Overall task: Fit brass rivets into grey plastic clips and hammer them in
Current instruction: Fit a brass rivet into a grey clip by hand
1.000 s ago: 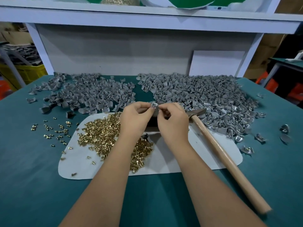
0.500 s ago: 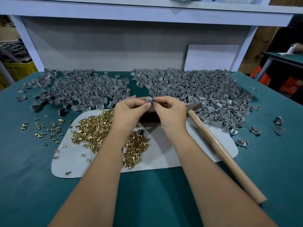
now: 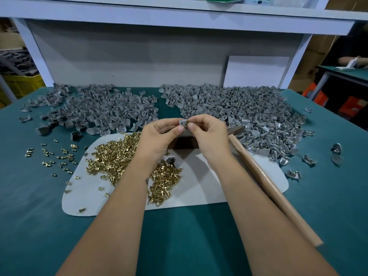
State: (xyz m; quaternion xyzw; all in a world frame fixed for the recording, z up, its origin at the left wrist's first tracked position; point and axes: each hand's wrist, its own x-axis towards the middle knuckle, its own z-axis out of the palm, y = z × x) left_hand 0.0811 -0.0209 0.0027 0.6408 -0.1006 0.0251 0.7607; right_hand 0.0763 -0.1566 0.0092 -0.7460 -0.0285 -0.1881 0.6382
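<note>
While clip piles crowd the table's far edge, both hands [image 3: 185, 134] pinch one grey clip [image 3: 182, 122].

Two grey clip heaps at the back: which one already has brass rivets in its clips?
The right heap, behind the hammer: brass glints in several of its clips. The left heap shows plain grey.

Left hand [image 3: 157, 136] and right hand [image 3: 209, 134] together pinch one grey clip [image 3: 182, 123] above a white mat [image 3: 199, 188]. Brass rivets [image 3: 113, 158] heaped on mat under left forearm; hammer [image 3: 264, 180] lies by right forearm. Clip piles [image 3: 239, 108] behind on green table [image 3: 39, 216]
</note>
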